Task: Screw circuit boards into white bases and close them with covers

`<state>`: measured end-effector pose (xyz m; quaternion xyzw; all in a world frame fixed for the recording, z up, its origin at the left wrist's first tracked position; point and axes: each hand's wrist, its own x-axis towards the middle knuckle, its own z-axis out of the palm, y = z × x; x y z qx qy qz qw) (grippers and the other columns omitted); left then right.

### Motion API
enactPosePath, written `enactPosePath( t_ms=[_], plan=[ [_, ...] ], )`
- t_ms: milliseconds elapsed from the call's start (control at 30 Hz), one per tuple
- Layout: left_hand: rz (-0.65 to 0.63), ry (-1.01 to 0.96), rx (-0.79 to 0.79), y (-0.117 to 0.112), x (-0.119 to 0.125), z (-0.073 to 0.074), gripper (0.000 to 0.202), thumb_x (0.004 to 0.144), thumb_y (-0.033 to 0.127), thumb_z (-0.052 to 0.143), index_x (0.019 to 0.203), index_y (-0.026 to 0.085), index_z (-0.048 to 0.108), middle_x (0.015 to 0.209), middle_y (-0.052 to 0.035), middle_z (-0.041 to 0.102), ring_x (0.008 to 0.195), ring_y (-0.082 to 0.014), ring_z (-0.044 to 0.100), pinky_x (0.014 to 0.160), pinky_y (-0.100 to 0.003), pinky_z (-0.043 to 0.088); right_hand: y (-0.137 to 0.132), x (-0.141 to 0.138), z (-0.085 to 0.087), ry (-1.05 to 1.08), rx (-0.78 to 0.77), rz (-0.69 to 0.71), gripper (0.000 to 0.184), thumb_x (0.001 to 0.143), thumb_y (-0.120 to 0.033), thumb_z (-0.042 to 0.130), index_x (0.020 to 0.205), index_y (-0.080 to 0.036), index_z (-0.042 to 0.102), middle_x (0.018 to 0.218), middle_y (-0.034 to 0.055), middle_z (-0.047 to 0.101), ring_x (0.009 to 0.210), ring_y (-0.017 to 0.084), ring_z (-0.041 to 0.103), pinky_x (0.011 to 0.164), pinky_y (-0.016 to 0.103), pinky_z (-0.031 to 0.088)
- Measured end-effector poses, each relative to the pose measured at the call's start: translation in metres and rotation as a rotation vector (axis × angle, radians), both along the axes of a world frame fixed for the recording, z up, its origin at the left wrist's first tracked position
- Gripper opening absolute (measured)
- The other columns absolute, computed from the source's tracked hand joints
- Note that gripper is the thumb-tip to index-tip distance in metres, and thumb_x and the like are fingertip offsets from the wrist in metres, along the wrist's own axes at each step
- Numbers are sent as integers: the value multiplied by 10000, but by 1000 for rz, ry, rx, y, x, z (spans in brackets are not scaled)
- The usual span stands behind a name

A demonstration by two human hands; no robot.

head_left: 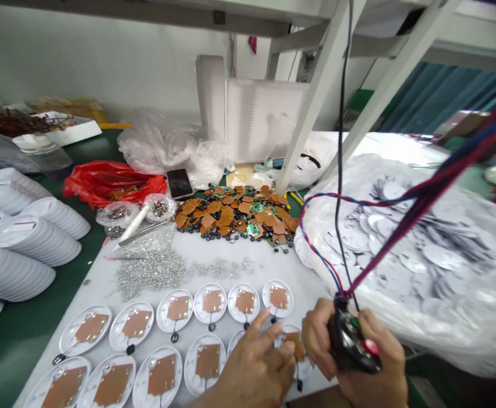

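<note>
My right hand (358,351) grips a black round electronic unit (347,340) with green and red buttons. Red, blue and black wires (422,195) rise from it toward the upper right. My left hand (252,368) lies just left of it, fingers apart, over a white plastic disc (296,354) with a brown pad. Rows of similar white discs (178,311) spread across the white table top (222,255), each with a brown pad and most with a small black part on a wire. Farther up lie a heap of brown and green circuit boards (235,212) and scattered silver parts (150,272).
Stacks of white discs (31,238) stand on the green bench (18,351) at left. A large clear bag of white discs (409,255) fills the right. Behind lie a red plastic bag (112,182), a phone (180,184), and white shelf legs (311,96) rising from the table.
</note>
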<state>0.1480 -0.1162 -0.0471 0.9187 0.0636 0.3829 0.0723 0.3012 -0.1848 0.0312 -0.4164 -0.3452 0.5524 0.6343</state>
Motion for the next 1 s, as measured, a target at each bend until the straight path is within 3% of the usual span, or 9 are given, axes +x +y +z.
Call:
enactPosePath(
  t_ms=[133, 233, 367, 467, 567, 700, 833, 933, 1000],
  plan=[
    [34, -47, 21, 1, 3, -11, 190, 971, 194, 650, 786, 209, 690, 885, 93, 773, 1000, -174, 706, 1235, -427, 255, 0, 8, 7, -25, -13, 52, 607, 881, -763, 401, 734, -220, 630, 536, 20, 511, 506, 167, 433, 539, 328, 379],
    [40, -36, 52, 3, 5, -21, 190, 949, 179, 665, 768, 230, 692, 814, 86, 760, 965, -152, 706, 1165, -413, 380, 9, 9, 22, -19, 124, 78, 614, 848, -788, 435, 793, -227, 677, 577, 45, 564, 536, 196, 492, 549, 352, 425],
    [-12, 7, 43, 5, 8, -30, 181, 947, 184, 652, 779, 238, 694, 817, 69, 760, 963, -175, 707, 1141, -447, 419, 48, -9, 38, 61, 226, -242, 558, 875, -711, 450, 700, -225, 661, 521, 21, 508, 503, 181, 480, 522, 334, 418],
    [-41, 33, -5, 5, 8, -28, 231, 992, 191, 593, 784, 239, 682, 816, 79, 760, 961, -149, 703, 1167, -420, 396, 85, -23, 34, 29, 240, -360, 506, 860, -668, 508, 645, -226, 630, 482, 3, 501, 451, 163, 462, 460, 300, 376],
    [-24, 15, -53, 8, 5, -20, 313, 1045, 238, 531, 766, 218, 671, 794, 60, 755, 865, -114, 696, 1156, -362, 382, 114, -29, 19, 14, 262, -455, 486, 864, -652, 514, 646, -228, 608, 480, -15, 504, 440, 147, 456, 451, 280, 365],
    [-36, 72, -106, 25, -12, 2, 237, 1008, 270, 608, 788, 224, 683, 720, 65, 716, 745, -130, 643, 1044, -374, 409, 129, -29, 5, 2, 258, -460, 489, 880, -648, 501, 655, -225, 601, 491, -23, 509, 448, 140, 473, 463, 274, 383],
    [30, 179, -355, 53, -32, 32, 160, 977, 278, 617, 854, 230, 708, 786, 23, 715, 751, -160, 616, 808, -339, 442, 125, -27, 11, -21, 249, -446, 491, 886, -636, 504, 647, -219, 607, 484, -13, 519, 440, 141, 478, 453, 274, 387],
    [150, 281, -498, 75, -34, 49, 192, 968, 144, 569, 949, 238, 735, 839, -4, 708, 809, -184, 617, 781, -340, 423, 119, -25, 22, -44, 264, -434, 524, 860, -676, 505, 629, -217, 611, 467, -4, 511, 439, 148, 484, 459, 284, 402],
    [198, 311, -545, 88, -28, 52, 185, 936, 102, 603, 977, 224, 736, 868, -16, 707, 848, -206, 620, 790, -353, 415, 116, -24, 28, -45, 269, -428, 538, 863, -683, 485, 623, -219, 610, 465, -5, 495, 432, 148, 480, 455, 287, 404]
  ],
)
